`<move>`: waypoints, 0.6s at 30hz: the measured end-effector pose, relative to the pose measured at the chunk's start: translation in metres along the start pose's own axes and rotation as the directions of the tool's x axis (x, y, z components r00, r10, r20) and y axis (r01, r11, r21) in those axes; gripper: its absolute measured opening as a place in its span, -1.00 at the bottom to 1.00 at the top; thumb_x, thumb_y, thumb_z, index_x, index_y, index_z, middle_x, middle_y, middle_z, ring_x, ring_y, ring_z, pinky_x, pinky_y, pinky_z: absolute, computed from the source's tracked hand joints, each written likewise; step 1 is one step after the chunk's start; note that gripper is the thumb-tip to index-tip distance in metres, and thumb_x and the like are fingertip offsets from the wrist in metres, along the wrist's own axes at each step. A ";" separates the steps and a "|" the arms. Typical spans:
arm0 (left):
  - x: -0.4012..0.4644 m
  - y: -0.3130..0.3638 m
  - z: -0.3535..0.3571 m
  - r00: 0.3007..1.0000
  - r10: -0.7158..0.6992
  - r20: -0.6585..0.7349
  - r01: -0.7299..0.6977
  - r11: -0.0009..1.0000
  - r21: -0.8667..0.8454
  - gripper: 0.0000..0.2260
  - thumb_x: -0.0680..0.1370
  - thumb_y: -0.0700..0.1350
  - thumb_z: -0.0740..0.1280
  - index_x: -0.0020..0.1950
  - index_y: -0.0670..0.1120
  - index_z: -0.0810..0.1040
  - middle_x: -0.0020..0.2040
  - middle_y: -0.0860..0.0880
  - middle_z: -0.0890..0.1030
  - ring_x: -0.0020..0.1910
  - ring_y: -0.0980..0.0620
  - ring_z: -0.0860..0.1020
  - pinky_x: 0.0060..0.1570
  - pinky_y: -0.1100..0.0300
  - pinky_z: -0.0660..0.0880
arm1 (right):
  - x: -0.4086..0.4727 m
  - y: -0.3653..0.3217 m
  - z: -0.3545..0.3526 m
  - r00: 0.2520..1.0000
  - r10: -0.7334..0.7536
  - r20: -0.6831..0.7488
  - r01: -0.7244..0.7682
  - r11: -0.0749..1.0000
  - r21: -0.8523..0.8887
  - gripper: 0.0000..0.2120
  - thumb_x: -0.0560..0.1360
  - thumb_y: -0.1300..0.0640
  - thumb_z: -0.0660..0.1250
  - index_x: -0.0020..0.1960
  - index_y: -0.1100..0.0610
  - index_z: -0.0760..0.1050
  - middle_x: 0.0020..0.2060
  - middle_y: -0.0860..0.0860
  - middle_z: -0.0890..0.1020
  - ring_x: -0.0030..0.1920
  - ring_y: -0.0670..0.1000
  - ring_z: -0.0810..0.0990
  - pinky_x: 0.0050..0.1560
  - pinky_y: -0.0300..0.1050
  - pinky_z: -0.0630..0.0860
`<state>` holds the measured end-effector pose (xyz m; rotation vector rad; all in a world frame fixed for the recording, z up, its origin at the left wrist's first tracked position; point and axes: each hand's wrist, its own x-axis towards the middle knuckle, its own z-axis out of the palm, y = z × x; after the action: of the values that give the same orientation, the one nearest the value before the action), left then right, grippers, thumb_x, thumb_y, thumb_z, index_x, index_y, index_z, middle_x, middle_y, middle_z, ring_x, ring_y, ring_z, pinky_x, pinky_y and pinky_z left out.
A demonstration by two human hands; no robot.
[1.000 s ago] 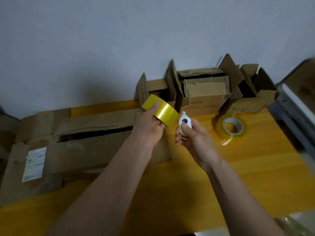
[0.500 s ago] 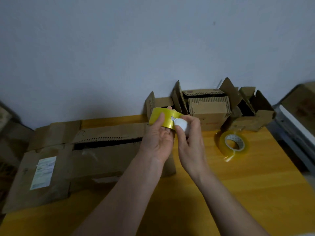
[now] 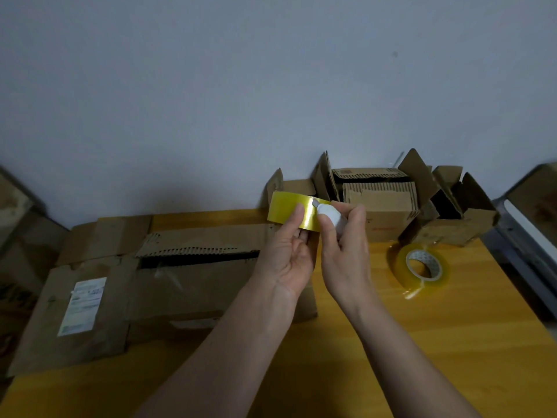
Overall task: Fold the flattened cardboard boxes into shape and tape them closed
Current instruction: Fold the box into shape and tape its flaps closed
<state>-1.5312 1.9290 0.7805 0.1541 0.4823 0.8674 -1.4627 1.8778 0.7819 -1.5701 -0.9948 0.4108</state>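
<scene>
Before us the tabletop (image 3: 422,342) carries what it carried a second ago: the large flattened cardboard box (image 3: 168,285) lies unfolded at our left with its white label (image 3: 83,306) up, the cluster of small boxes (image 3: 391,203) stands against the wall with flaps open, and a spare clear tape roll (image 3: 425,270) rests flat near our right, well apart from the work. None of these has shifted, so we judge that folding has not begun on the large box. What has changed is in our hands. Our left hand (image 3: 286,254), which a second ago held the yellow tape roll (image 3: 292,212) tilted and apart from the other hand, now holds it raised above the far edge of the flattened box, thumb on the outer band and fingers curled behind it, a closed grip round the roll. Our right hand (image 3: 343,245), which then held the small white cutter (image 3: 330,214) clear of the roll, has brought it across; its grip is clamped on the cutter and the grey tip now touches the tape's face. We take this to mean that we are finding or lifting the tape's loose end, a preparation for sealing, not the sealing itself.
</scene>
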 end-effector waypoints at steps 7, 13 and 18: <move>0.001 0.003 0.001 1.000 0.008 -0.012 -0.008 1.000 -0.020 -0.70 0.41 -0.19 0.39 0.09 -0.28 0.53 -0.11 -0.20 0.69 -0.14 -0.05 0.70 -0.27 0.16 0.62 | 0.000 -0.001 -0.001 0.998 -0.043 0.045 0.045 0.998 -0.035 -0.88 0.59 0.12 0.23 0.10 0.05 0.33 -0.04 -0.08 0.52 -0.02 -0.07 0.54 -0.03 0.08 0.52; -0.001 0.001 0.001 1.000 -0.001 -0.015 0.001 1.000 -0.029 -0.58 0.39 -0.18 0.41 0.22 -0.29 0.49 -0.01 -0.23 0.68 -0.06 -0.08 0.69 -0.13 0.09 0.64 | -0.001 0.002 -0.003 0.999 -0.033 -0.022 0.032 0.998 -0.047 -0.89 0.58 0.12 0.24 0.07 0.03 0.33 -0.09 -0.18 0.48 -0.06 -0.14 0.51 -0.04 0.03 0.52; -0.003 -0.002 0.002 1.000 -0.002 -0.017 0.001 1.000 -0.029 -0.61 0.39 -0.18 0.41 0.18 -0.28 0.51 -0.01 -0.23 0.68 -0.07 -0.07 0.69 -0.09 0.09 0.64 | -0.002 0.004 -0.003 0.998 -0.036 -0.048 0.034 0.999 -0.038 -0.90 0.58 0.11 0.25 0.07 0.03 0.35 -0.10 -0.17 0.48 -0.07 -0.17 0.49 -0.08 -0.07 0.50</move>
<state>-1.5301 1.9258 0.7830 0.1197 0.4848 0.8745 -1.4602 1.8741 0.7786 -1.5862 -0.9962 0.3305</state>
